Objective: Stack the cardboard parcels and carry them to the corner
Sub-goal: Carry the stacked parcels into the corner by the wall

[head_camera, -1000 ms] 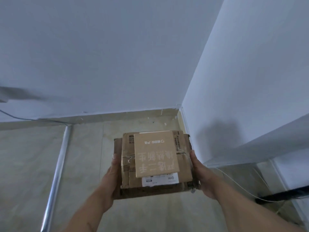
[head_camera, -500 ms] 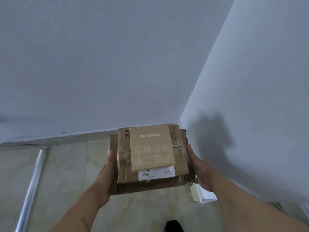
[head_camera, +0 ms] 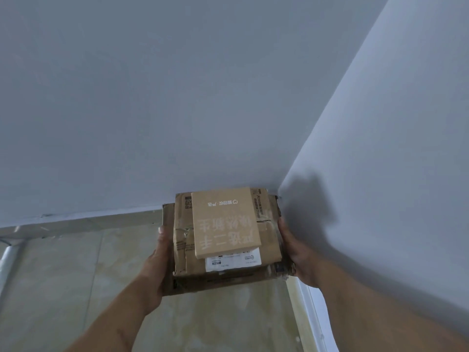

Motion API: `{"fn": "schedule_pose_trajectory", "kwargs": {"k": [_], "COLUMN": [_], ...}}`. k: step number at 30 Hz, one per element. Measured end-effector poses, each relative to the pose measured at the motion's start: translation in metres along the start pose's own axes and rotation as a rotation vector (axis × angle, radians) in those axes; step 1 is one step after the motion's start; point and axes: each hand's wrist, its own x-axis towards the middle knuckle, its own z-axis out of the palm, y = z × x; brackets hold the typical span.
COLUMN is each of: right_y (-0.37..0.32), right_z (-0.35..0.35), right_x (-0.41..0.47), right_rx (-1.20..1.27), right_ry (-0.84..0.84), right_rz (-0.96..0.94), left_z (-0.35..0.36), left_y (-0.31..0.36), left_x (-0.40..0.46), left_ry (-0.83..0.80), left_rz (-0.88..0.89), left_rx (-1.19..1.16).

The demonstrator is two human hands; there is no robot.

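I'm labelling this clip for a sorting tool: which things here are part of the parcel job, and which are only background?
Part of the job:
- top parcel, small and flat
- middle parcel, with white label
- bottom parcel, the widest
- left hand and right hand, gripping the stack's sides
- wall corner, the destination

Only background:
- metal pipe
- tiled floor
- skirting

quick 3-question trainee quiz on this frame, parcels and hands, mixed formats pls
1. True or false: the left hand and right hand grip opposite sides of the parcel stack.
2. Which sits on top? A) small light-tan parcel B) white-labelled middle parcel C) widest bottom parcel
3. Fill in: the white shipping label is partly covered by the ____ parcel.

Key: 1 true; 2 A; 3 top.
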Motion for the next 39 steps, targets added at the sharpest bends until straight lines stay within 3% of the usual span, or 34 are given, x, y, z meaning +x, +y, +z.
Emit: {"fn": "schedule_pose_trajectory", "kwargs": {"k": [16,35,39], "right_y": [0.024,0.020,0.018], "right_z": [-0.013,-0.016,-0.015], "right_x": [0.077,0.091,0.088], "right_rx": [-0.009,-0.028,-0.042], "right_ry": [-0.013,-0.055,-0.002], "right_rz": [0.004,-0.009,0.001], "left_z": [0.011,0.014,0.012], "left_y": [-0.013,-0.019,-0.015], "left_x": [0.058,0.075,0.067], "left_ry": [0.021,0.061,0.087], "left_rz": [-0.038,-0.029,-0.024], "left_rx": [-0.011,0.027,0.058]}}
